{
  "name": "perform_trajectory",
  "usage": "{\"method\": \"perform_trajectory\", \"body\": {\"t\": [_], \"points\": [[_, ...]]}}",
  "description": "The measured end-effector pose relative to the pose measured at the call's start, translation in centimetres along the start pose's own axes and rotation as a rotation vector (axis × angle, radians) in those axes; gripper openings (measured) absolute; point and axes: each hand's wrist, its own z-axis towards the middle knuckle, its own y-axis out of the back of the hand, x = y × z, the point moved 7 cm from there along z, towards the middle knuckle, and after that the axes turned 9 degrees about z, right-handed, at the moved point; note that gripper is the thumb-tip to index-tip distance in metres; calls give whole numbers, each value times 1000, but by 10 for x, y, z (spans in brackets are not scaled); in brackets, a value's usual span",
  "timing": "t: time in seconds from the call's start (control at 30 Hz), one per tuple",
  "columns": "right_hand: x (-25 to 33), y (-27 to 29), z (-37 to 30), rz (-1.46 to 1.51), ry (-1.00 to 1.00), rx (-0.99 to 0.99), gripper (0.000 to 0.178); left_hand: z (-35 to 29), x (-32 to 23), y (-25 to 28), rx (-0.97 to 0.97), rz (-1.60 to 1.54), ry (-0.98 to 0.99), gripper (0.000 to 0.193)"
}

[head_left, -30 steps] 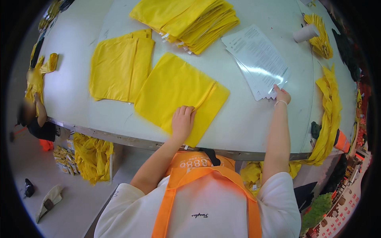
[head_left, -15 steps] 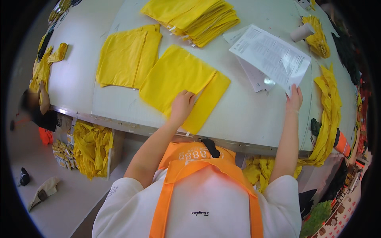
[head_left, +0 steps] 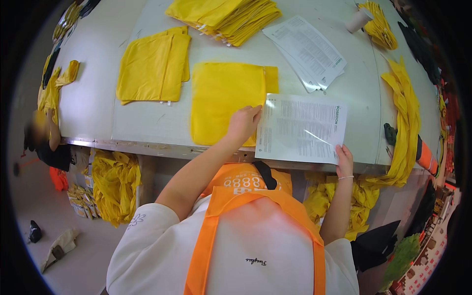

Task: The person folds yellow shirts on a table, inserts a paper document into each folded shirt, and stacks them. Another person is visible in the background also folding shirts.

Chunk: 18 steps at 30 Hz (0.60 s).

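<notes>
A flat yellow cloth bag (head_left: 221, 101) lies on the white table (head_left: 98, 103) in front of me. My left hand (head_left: 243, 123) rests on its lower right corner, fingers touching the left edge of a printed paper sheet (head_left: 302, 128). My right hand (head_left: 344, 160) grips that sheet at its lower right corner, near the table's front edge. The sheet lies just right of the bag, overlapping its edge slightly.
A stack of printed sheets (head_left: 305, 49) lies further back, beside a pile of yellow bags (head_left: 226, 17). Another folded yellow bag (head_left: 152, 66) lies at left. Yellow cloth (head_left: 405, 123) hangs over the right edge. More yellow bags (head_left: 115, 184) sit below the table. Another person (head_left: 44, 137) is at left.
My right hand has pulled one printed sheet off the stack and brought it down beside the bag. The bag is now turned square to me, and my left hand shifted to its right corner.
</notes>
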Motion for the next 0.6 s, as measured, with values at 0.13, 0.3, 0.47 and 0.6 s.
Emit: {"method": "perform_trajectory", "body": {"t": [0.13,0.3,0.47,0.6], "points": [[18,-2,-5,-54,57,28,20,-4,2,1,39,47,-38,17],[27,-34,15,-118,58,53,20,-20,-17,0,79,-3,-91,17],[5,-41,25,-23,68,61,18,-22,-11,4,70,-21,-79,18],[-51,-134,-8,20,-67,218,27,-17,-13,-3,9,-50,-33,17]]}}
